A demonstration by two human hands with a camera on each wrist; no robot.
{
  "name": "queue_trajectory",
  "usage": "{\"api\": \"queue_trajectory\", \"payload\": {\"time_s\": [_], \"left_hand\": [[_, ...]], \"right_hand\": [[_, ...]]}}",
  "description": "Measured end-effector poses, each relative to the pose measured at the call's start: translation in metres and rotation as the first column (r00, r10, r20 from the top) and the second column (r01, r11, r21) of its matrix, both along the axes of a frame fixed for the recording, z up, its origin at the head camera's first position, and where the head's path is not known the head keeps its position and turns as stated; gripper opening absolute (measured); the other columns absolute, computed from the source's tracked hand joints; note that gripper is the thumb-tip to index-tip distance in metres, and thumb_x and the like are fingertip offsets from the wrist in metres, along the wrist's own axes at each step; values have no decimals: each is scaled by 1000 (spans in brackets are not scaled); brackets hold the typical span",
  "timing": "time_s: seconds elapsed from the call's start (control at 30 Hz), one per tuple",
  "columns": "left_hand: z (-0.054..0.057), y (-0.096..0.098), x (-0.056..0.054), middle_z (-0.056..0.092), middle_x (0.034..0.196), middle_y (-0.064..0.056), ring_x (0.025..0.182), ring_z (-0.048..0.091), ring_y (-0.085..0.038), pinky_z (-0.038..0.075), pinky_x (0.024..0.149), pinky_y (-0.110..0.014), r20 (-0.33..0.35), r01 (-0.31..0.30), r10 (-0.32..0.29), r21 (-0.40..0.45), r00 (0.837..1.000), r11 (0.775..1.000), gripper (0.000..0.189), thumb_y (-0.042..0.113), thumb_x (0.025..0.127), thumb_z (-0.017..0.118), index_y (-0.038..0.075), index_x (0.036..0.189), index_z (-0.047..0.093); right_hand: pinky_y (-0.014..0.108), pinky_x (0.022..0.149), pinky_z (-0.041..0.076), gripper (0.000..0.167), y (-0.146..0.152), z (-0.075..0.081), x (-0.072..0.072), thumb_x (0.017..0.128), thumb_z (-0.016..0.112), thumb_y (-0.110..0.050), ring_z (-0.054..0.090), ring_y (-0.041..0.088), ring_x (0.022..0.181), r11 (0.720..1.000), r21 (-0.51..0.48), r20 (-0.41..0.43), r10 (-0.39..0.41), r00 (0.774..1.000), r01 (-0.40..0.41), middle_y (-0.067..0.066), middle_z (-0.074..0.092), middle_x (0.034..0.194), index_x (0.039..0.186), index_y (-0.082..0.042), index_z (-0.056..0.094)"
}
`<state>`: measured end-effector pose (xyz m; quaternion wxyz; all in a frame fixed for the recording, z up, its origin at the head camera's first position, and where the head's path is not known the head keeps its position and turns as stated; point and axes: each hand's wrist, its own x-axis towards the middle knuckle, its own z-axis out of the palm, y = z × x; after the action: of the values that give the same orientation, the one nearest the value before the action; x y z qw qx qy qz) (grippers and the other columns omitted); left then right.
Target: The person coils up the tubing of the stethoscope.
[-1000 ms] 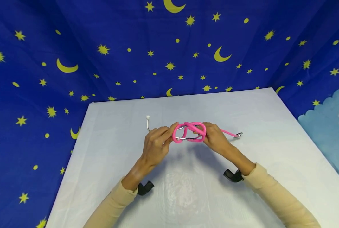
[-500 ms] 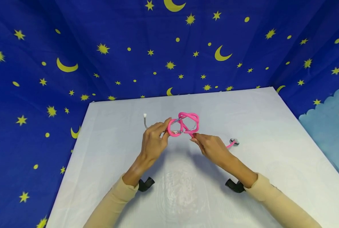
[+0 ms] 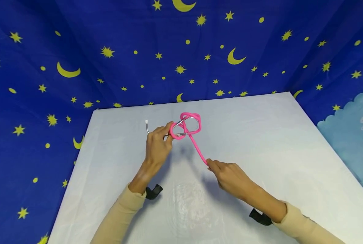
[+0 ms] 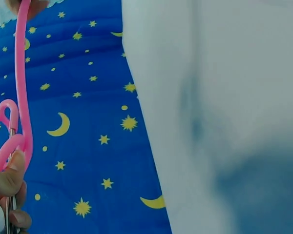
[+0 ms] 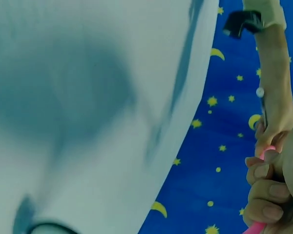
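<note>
A stethoscope with pink tubing (image 3: 198, 149) is held above the table between both hands. Its tubing is looped and crossed around the metal ear tubes (image 3: 179, 134). My left hand (image 3: 157, 145) grips these loops and the metal at their left end, thumb on top in the left wrist view. One white ear tip (image 3: 146, 121) sticks out beyond that hand. Lower and to the right, my right hand (image 3: 231, 178) pinches the straight length of tubing, drawn taut from the loops. Fingers (image 5: 268, 190) curl round the tube in the right wrist view. The chest piece is hidden in the head view.
A white-covered table (image 3: 108, 162) lies under the hands. Behind it hangs a blue curtain (image 3: 123, 37) with yellow moons and stars. Black wrist mounts (image 3: 154, 192) sit at both cuffs. A dark curved rim (image 5: 51, 225) shows low in the right wrist view.
My right hand has slid from the loops down and right along the tubing, which now stretches straight. My left hand and the loops have shifted left and slightly up. The chest piece has left sight.
</note>
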<state>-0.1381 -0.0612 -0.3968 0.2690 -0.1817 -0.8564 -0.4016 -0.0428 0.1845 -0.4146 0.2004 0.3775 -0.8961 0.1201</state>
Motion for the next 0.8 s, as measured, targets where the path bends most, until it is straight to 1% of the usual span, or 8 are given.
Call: {"api": "queue_trajectory", "payload": {"time_s": [0.1,0.2,0.3,0.4,0.47,0.67,0.73,0.8], "left_hand": [[0,-2,-3,73,85,-11,72,67,-22,54,62,-37,1,-37,37,18,999,999,31,1,81,76,4,111,74],[-1,-6,-5,72,83,-9,69,64,-20,52,59,-36,-37,-47,46,-33,998,998,30,4,81,77,3,111,74],[-4,-10,-5,70,83,-8,67,60,-19,50,58,-34,-85,-16,7,-109,996,994,31,4,81,77,2,111,73],[-6,-14,-6,67,81,-8,64,55,-17,47,56,-31,-100,20,-35,-146,994,989,32,3,82,76,1,113,72],[-7,-16,-5,64,80,-8,63,52,-16,45,55,-29,-90,46,-60,-159,994,986,33,3,82,76,0,115,71],[-7,-19,-4,63,82,-11,65,54,-17,47,55,-28,-46,89,-98,-174,994,981,33,6,83,75,-3,114,70],[-9,-19,-4,61,81,-11,65,54,-16,47,55,-27,-49,115,-128,-216,991,970,32,7,83,75,-3,113,71],[-12,-20,-3,59,81,-9,65,52,-15,46,55,-25,-62,157,-179,-266,982,951,32,7,83,74,-3,113,71]], "right_hand": [[18,43,41,43,-5,0,6,108,24,-21,54,9,52,999,10,-16,51,999,-51,-1,60,70,111,3,59],[18,43,40,49,-7,2,8,108,19,-21,54,8,53,998,2,-34,57,998,-57,-1,60,69,109,3,62],[18,43,38,52,-3,8,6,108,18,-21,51,8,51,1000,-20,-59,6,998,-8,0,58,68,107,3,63],[17,43,36,51,2,17,2,108,19,-21,46,8,50,999,-40,-90,-18,996,15,0,57,67,105,3,64],[17,44,35,50,5,23,1,108,21,-21,43,7,50,999,-49,-108,-21,994,16,-1,56,67,103,2,64],[16,44,33,46,7,37,0,108,27,-23,37,5,51,997,-83,-135,-16,991,5,-2,53,65,96,0,65],[16,44,32,44,7,42,-2,108,29,-22,34,5,51,996,-94,-158,-12,987,-3,-2,51,64,94,-1,65],[16,43,30,43,8,48,-5,107,30,-21,32,6,50,995,-99,-193,-9,981,-11,-2,49,62,93,-3,66]]}}
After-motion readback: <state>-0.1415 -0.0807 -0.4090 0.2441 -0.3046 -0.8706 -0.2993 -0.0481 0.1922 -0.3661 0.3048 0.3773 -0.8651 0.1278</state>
